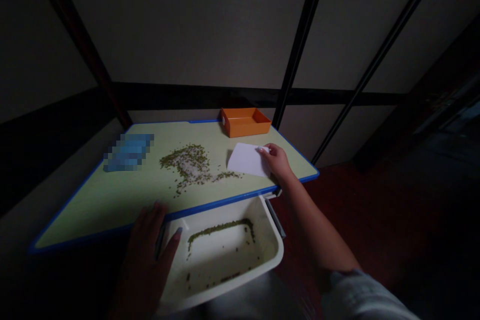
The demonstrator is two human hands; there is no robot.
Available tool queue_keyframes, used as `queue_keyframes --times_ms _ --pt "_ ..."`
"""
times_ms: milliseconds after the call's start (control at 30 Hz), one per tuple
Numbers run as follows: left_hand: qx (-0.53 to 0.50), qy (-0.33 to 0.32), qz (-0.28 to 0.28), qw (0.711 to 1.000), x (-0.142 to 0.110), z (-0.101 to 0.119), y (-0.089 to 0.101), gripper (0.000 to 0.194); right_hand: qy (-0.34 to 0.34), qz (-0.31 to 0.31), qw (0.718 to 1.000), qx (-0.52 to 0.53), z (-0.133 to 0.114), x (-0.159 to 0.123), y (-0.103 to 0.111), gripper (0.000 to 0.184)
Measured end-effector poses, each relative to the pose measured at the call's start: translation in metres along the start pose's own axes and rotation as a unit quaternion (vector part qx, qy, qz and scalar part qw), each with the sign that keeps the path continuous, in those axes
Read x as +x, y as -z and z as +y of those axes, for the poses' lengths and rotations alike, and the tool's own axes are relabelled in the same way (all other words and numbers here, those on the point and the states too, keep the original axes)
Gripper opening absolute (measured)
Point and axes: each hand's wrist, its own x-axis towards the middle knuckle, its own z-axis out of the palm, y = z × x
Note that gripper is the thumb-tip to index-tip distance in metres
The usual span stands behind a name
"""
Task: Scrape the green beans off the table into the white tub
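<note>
My right hand [277, 161] pinches the right end of a white card [247, 159], which is tilted just above the table top. Left of the card's lower edge, a thin trail runs into a loose pile of small green grains mixed with pale bits [191, 165]. My left hand [150, 245] is dim, with its fingertips at the table's front edge. Its thumb is spread apart and lies over the left side of a white drawer-like tray [275, 255]. A line of green grains [221, 228] lies along the far side of the tray's floor, with scattered bits elsewhere.
The pale green table [108, 210] has a blue rim, and the tray sits just below its front edge. An orange open box [247, 127] stands at the back right. A blurred blue item [129, 152] lies at the left. Panelled walls rise behind.
</note>
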Motion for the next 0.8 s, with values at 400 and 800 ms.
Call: queue_keyframes --times_ms 400,800 --pt "0.009 -0.012 -0.003 1.0 -0.0011 -0.0036 -0.0005 0.06 -0.037 -0.083 0.992 0.089 -0.0085 -0.0086 -0.0027 0.044" --pt "0.021 -0.02 -0.004 1.0 -0.0021 -0.0032 -0.001 0.062 -0.012 -0.037 0.997 0.062 -0.0067 -0.004 -0.0005 0.042"
